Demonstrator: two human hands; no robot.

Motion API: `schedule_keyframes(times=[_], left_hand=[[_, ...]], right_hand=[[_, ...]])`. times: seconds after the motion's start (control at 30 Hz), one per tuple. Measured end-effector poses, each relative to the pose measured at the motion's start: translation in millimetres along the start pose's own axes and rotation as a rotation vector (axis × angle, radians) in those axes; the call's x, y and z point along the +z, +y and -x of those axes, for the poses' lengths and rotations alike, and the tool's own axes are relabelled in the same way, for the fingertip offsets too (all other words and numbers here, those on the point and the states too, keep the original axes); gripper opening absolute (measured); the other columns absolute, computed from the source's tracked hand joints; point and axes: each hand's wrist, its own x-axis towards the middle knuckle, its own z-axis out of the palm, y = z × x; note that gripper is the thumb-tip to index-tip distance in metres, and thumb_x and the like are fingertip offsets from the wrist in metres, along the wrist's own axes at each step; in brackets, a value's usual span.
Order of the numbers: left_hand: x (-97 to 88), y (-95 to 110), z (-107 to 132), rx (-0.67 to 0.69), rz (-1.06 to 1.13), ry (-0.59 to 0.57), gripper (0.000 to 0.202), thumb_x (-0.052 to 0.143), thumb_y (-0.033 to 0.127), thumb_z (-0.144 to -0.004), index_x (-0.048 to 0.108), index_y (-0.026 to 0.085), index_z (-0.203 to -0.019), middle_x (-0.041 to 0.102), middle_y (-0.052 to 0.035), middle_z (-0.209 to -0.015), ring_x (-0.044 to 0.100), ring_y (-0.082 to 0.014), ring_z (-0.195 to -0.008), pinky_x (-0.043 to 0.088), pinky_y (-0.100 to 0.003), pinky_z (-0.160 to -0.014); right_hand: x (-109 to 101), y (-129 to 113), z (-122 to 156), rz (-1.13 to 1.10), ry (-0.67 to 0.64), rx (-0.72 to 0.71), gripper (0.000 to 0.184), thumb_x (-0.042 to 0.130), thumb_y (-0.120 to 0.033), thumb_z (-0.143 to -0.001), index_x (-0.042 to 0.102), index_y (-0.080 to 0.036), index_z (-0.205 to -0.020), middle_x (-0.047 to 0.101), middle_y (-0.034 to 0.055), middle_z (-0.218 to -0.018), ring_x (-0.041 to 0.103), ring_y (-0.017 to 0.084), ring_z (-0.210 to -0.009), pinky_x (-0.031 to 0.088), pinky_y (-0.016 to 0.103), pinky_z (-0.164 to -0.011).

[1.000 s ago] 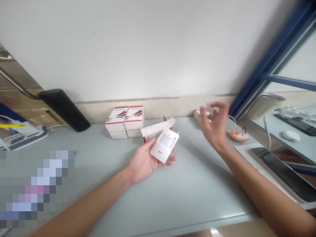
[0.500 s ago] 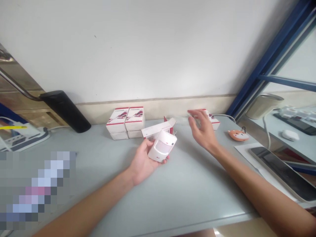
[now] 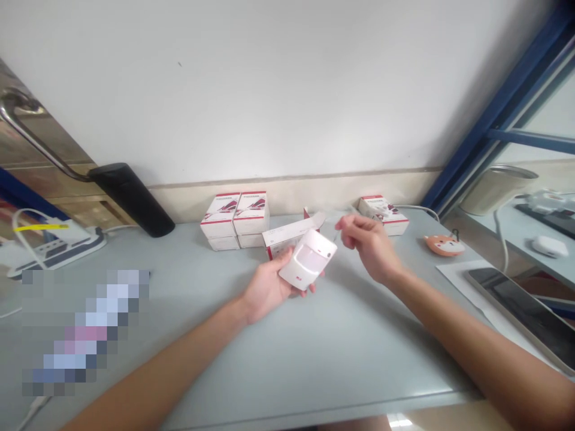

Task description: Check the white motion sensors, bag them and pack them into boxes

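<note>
My left hand (image 3: 272, 290) is palm up on the grey desk and holds a white PIR motion sensor (image 3: 308, 258), tilted, with its lens facing up. My right hand (image 3: 366, 246) hovers just right of the sensor, not touching it. Its fingers pinch a thin translucent piece of plastic (image 3: 338, 230), too blurred to tell exactly. Behind the sensor lies an open white box (image 3: 290, 234) with red trim. Several stacked white product boxes (image 3: 236, 220) stand to its left, and another box (image 3: 383, 214) lies beyond my right hand.
An orange fox-shaped silicone item (image 3: 441, 244) and a tablet (image 3: 521, 314) on white paper lie right. A black cylinder (image 3: 135, 200) and power strip (image 3: 58, 248) sit left. The wall rises behind the desk; a blue window frame (image 3: 492, 123) stands right.
My right hand has moved left, closer to the sensor, and its fingers have drawn together. The sensor has turned in my left hand. The whole view has shifted slightly.
</note>
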Motion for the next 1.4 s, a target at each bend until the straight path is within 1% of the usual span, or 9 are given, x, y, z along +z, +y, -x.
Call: schedule_keyframes(times=[0.17,0.33,0.47,0.67,0.83,0.93,1.1,1.2,1.4], left_hand=[[-3.5,0.6,1.9,-0.040,-0.118,-0.097,0.046,0.047,0.047,-0.105,0.061,0.015,-0.135,0.072,-0.0180,-0.109,0.070,-0.0258,-0.078,0.043,-0.035,-0.069],[-4.4,0.5,0.8,-0.040,-0.195,-0.130,0.043,0.052,0.047,-0.103,0.060,0.019,-0.136,0.071,-0.0159,-0.112,0.072,-0.0275,-0.083,0.045,-0.036,-0.071],[-4.9,4.5,-0.1,-0.061,-0.156,-0.138,0.043,0.048,0.048,-0.104,0.061,0.018,-0.133,0.072,-0.0157,-0.108,0.071,-0.0260,-0.080,0.044,-0.035,-0.070],[-9.2,9.6,-3.6,-0.149,-0.074,-0.173,0.051,0.043,0.048,-0.105,0.056,0.014,-0.141,0.074,-0.0197,-0.105,0.069,-0.0248,-0.072,0.040,-0.034,-0.067],[-16.0,9.3,-7.4,-0.182,-0.018,-0.203,0.055,0.044,0.048,-0.105,0.054,0.012,-0.144,0.075,-0.0212,-0.106,0.069,-0.0255,-0.072,0.041,-0.034,-0.067],[-19.4,7.2,-7.6,-0.157,0.028,-0.168,0.050,0.047,0.045,-0.104,0.058,0.011,-0.138,0.076,-0.0211,-0.103,0.071,-0.0260,-0.073,0.042,-0.034,-0.067],[-25.2,4.2,-9.3,-0.161,0.091,-0.198,0.048,0.051,0.044,-0.102,0.063,0.009,-0.131,0.076,-0.0229,-0.106,0.073,-0.0273,-0.076,0.043,-0.033,-0.064],[-27.5,3.7,-10.3,-0.164,0.092,-0.203,0.045,0.051,0.043,-0.101,0.063,0.010,-0.130,0.076,-0.0229,-0.105,0.073,-0.0286,-0.077,0.043,-0.033,-0.064],[-25.4,6.4,-8.3,-0.195,0.084,-0.158,0.041,0.050,0.043,-0.101,0.062,0.014,-0.127,0.076,-0.0220,-0.105,0.074,-0.0297,-0.078,0.042,-0.034,-0.063]], right_hand=[[-51.0,-12.4,-28.7,-0.201,0.314,-0.188,0.037,0.079,-0.054,-0.085,0.060,-0.023,-0.075,0.035,-0.0056,-0.060,0.031,0.011,-0.051,0.029,0.030,-0.046],[-83.2,-8.9,-46.3,-0.177,0.392,-0.207,0.041,0.079,-0.059,-0.084,0.059,-0.023,-0.078,0.029,-0.0076,-0.058,0.029,0.010,-0.048,0.028,0.029,-0.041],[-84.0,-6.4,-47.8,-0.170,0.344,-0.172,0.046,0.081,-0.066,-0.080,0.062,-0.024,-0.083,0.030,-0.0071,-0.060,0.031,0.011,-0.051,0.030,0.028,-0.042],[-90.5,-15.3,-44.0,-0.279,0.150,-0.179,0.044,0.086,-0.057,-0.076,0.054,-0.027,-0.081,0.052,-0.0029,-0.085,0.045,0.012,-0.064,0.042,0.026,-0.055],[-91.8,-18.0,-40.7,-0.194,0.105,-0.173,0.048,0.077,-0.065,-0.079,0.048,-0.027,-0.076,0.052,-0.0025,-0.084,0.049,0.016,-0.069,0.047,0.031,-0.062],[-89.8,-17.9,-38.1,-0.131,0.117,-0.121,0.056,0.066,-0.079,-0.081,0.047,-0.027,-0.074,0.055,-0.0015,-0.085,0.055,0.018,-0.076,0.051,0.033,-0.066],[-85.1,-14.9,-38.3,-0.114,0.154,-0.092,0.066,0.068,-0.088,-0.072,0.043,-0.027,-0.074,0.055,-0.0029,-0.082,0.055,0.016,-0.072,0.053,0.031,-0.064],[-80.4,-9.1,-42.2,-0.139,0.213,-0.095,0.069,0.071,-0.088,-0.069,0.042,-0.026,-0.075,0.053,-0.0036,-0.079,0.054,0.015,-0.069,0.052,0.029,-0.061],[-70.6,-1.3,-44.8,-0.232,0.269,-0.077,0.059,0.077,-0.079,-0.073,0.052,-0.026,-0.080,0.052,-0.0042,-0.077,0.046,0.011,-0.061,0.044,0.024,-0.055]])
